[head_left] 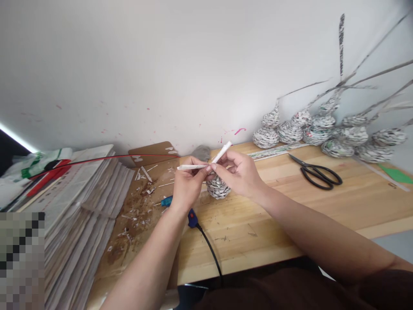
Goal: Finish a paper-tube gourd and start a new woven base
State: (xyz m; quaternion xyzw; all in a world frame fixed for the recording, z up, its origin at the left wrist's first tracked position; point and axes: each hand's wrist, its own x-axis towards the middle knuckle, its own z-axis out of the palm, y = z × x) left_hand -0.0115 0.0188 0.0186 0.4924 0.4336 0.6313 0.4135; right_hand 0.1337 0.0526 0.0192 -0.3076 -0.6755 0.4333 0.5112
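Note:
Above the table, my left hand (190,183) and my right hand (237,174) meet with their fingers closed in a pinch. A white paper strip (192,167) runs sideways through my left fingers. My right fingers grip another white paper strip (222,151), which slants up to the right; the two cross where my thumbs come together. Directly below my hands is a small round woven paper piece (218,189), its top hidden by my fingers. Whether the strips are joined to it I cannot tell. A blue glue gun (192,217) lies beside my left wrist, partly covered by it.
Several woven paper gourds (265,137) with long sticks of paper stand along the wall at right. Black-handled scissors (318,174) lie before them, near flat paper strips (277,151). At left are a tall newspaper stack (93,219) and a scrap-strewn brown board (138,215).

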